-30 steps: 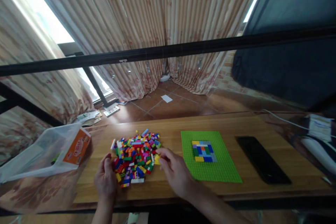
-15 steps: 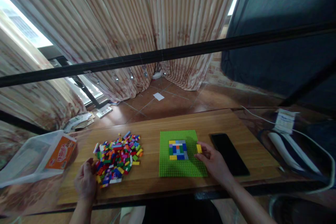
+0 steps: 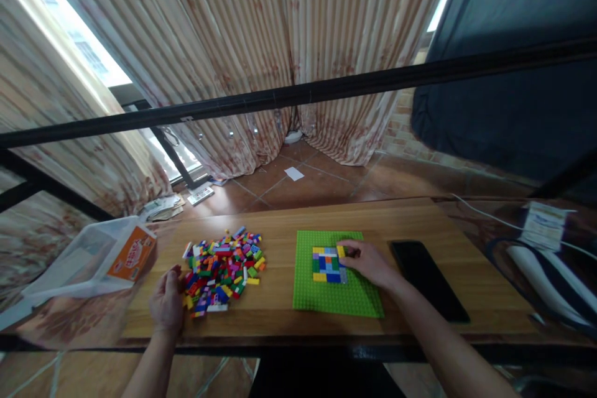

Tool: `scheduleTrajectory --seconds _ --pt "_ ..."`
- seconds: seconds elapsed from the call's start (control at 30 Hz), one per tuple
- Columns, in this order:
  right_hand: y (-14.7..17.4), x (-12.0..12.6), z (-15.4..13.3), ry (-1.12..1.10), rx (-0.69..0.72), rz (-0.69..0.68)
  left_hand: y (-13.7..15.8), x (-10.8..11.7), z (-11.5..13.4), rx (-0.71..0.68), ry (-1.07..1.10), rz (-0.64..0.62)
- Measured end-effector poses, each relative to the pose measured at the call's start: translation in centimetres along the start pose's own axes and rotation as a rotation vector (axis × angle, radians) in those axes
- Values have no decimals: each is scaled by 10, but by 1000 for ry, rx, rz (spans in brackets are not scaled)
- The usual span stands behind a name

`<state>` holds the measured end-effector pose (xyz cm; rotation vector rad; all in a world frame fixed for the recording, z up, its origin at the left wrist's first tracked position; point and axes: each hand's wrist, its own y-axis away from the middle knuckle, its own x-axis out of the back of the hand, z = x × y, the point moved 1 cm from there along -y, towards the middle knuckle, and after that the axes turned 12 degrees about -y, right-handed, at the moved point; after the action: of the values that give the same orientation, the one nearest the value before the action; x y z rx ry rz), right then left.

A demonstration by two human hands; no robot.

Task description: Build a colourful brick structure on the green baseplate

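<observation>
My right hand (image 3: 368,261) pinches a yellow brick (image 3: 341,251) between thumb and fingertips. It holds the brick at the upper right corner of a square patch of bricks (image 3: 328,266) in yellow, blue, green, grey and white. Whether the yellow brick touches the patch is hard to tell, as fingers cover part of it. The patch sits on a green baseplate (image 3: 336,303). My left hand (image 3: 166,303) rests on the table with loosely curled fingers, just left of a pile of loose mixed bricks (image 3: 224,270); nothing shows in it.
A black phone-like slab (image 3: 429,280) lies right of the baseplate on the wooden table (image 3: 275,323). At the left stands a clear plastic bin (image 3: 88,261) with an orange label. A dark metal bar (image 3: 298,94) crosses beyond the table, before striped curtains (image 3: 224,31).
My right hand has carried the yellow brick leftward from the baseplate's right side to the brick patch's upper right corner. My left hand stays beside the pile. The whole view has shifted slightly.
</observation>
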<state>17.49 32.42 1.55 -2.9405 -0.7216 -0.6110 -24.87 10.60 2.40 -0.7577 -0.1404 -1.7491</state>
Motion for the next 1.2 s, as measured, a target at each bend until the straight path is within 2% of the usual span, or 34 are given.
scheduleTrajectory --seconds 0.07,0.13,0.23,0.27,0.3,0.33,0.37,0.43,0.5,0.57,0.63,0.7,0.83,0.93,1.03,1.2 --pt "-1 1 2 8 -17 -6 -1 5 2 34 30 -34" --pt "-1 1 3 7 -45 1 1 12 14 -8 33 29" --pt "-1 2 4 -21 -63 -3 13 18 50 -131 112 175" --pt "-2 2 4 -44 -77 -13 21 16 66 -184 137 182" --pt "-2 3 4 -73 -100 -30 31 10 82 -227 183 125" --pt "-3 4 3 -102 -130 -48 42 0 99 -266 228 6" --pt "-4 4 3 -128 -162 -65 56 -13 116 -330 246 -180" --pt "-5 5 0 -158 -207 -92 89 -45 148 -503 219 -459" --pt "-6 2 -4 -157 -212 -108 121 -80 171 -660 195 -623" --pt "-4 -5 -9 -157 -205 -135 148 -109 183 -755 162 -740" --pt "-1 -16 -15 -155 -187 -168 167 -126 183 -816 133 -810" --pt "1 -28 -20 -154 -163 -195 178 -130 172 -833 121 -832" --pt "2 -52 -29 -157 -119 -227 180 -116 140 -823 109 -768" --pt "2 -68 -34 -160 -100 -241 176 -105 125 -873 65 -718" --pt "4 -76 -38 -112 -60 -233 174 -100 119 -951 -13 -704" --pt "8 -78 -40 -15 5 -180 173 -99 119 -1019 -89 -719"
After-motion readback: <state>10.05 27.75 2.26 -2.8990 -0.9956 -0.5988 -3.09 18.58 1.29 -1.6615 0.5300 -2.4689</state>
